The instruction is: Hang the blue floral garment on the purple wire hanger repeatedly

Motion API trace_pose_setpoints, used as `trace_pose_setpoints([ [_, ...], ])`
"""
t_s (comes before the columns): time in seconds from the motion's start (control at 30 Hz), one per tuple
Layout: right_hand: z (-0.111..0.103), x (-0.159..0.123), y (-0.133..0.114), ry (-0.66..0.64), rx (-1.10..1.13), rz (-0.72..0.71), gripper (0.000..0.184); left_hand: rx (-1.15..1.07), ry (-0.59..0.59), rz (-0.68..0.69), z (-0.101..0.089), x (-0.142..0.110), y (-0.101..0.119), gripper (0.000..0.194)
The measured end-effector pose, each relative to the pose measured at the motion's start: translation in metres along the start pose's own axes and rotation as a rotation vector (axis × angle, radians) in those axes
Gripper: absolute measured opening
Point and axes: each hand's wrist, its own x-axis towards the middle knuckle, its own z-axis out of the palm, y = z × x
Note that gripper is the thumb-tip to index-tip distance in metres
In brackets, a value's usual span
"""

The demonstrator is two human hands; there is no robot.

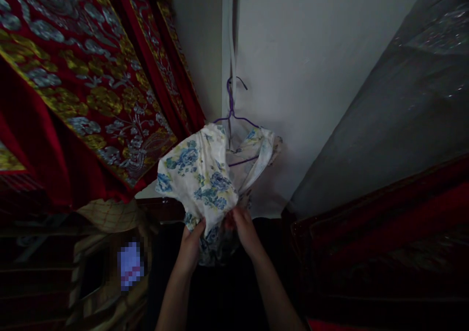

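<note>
A person's two bare hands are working at a short-sleeved floral top [214, 179], white with blue blooms and yellow-green leaves, which is hanging from a purple hanger [231, 105] in front of a pale wall [311, 72]. The left hand [192, 234] is gripping the lower part of the top, its thumb lying over the cloth and its fingers curling behind. The right hand [246, 231] is bending its fingers inward at the lower front edge, touching the fabric; in the dim light, whether they are pinching it cannot be told. The hanger's hook is rising beside a whitish cord [231, 33] running down the wall. At left, a red cloth [106, 87] embroidered in gold and silver flowers is hanging at a slant; at right, a glinting grey sheet [381, 111] is leaning across. Lower left, a pixelated bluish-white patch [131, 266] is showing a reddish band, its markings too coarse to read.
</note>
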Motion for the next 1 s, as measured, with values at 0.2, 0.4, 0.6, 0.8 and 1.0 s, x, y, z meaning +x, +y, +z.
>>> trace_pose_setpoints([
  [0.2, 0.004, -0.017, -0.011, 0.091, 0.097, 0.105, 0.053, 0.274, 0.213, 0.367, -0.019, 0.008, -0.001, 0.057],
  [0.4, 0.002, -0.036, -0.009, 0.113, 0.085, 0.175, 0.046, 0.704, 0.015, 0.757, -0.02, 0.008, -0.035, 0.039],
  [0.6, -0.005, -0.017, -0.05, -0.101, -0.018, 0.158, 0.038, 0.71, -0.36, 0.621, 0.018, 0.008, -0.037, 0.013],
  [0.8, -0.011, 0.062, -0.143, 0.061, 0.081, -0.059, 0.032, 0.857, -0.358, 0.652, 0.026, 0.027, -0.047, 0.018],
  [1.0, -0.01, 0.102, -0.223, 0.1, 0.149, -0.276, 0.028, 1.061, -0.618, 0.651, 0.042, 0.024, -0.042, 0.015],
])
